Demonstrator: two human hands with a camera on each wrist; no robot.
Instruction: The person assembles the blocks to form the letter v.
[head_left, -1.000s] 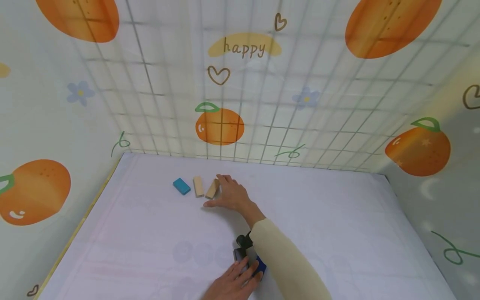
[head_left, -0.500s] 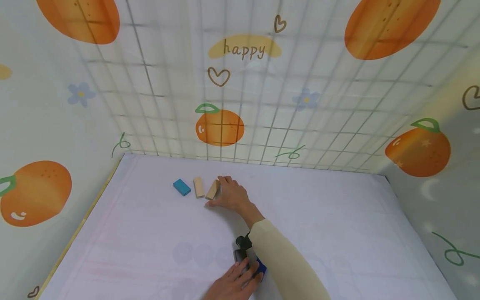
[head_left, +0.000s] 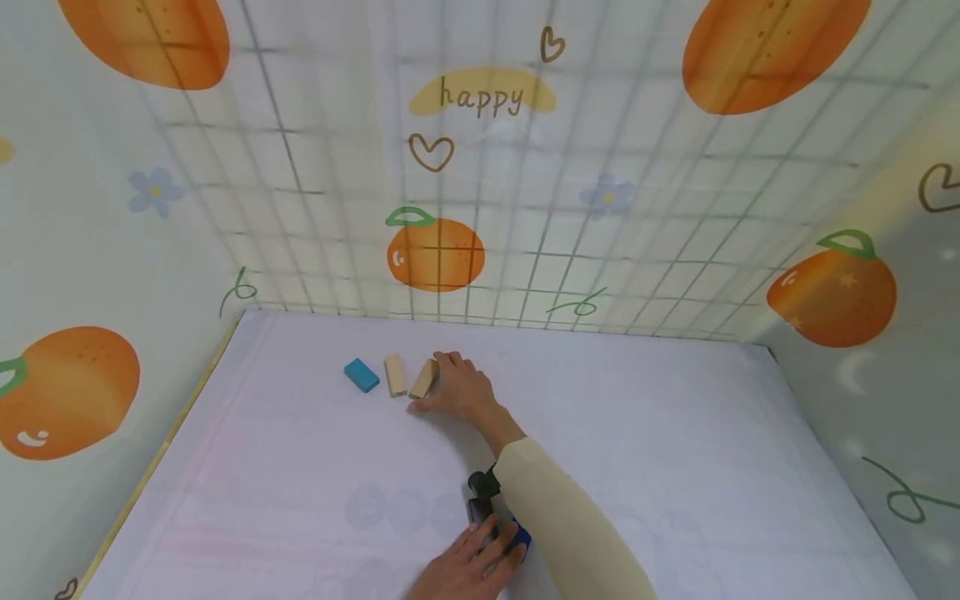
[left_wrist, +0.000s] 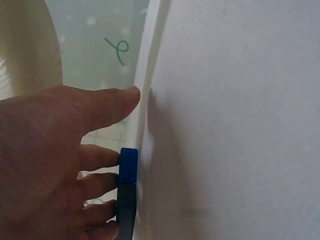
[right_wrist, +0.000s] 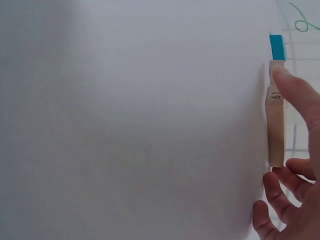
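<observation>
White table [head_left: 637, 433], two hands, small blocks.
A cream sleeve [head_left: 577, 517] leads to the right hand [head_left: 461, 392], its fingers parted and curved; the left hand [head_left: 468, 567] has its fingers extended, thumb held apart. Against the left fingers stand a dark block [left_wrist: 126, 197] and a deep-blue block [left_wrist: 128, 165]. A wooden block [head_left: 424, 380] lies between the right thumb and fingertips, contact unclear; left of those fingers sit a paler block [head_left: 395, 376], then a teal block [head_left: 362, 375].
</observation>
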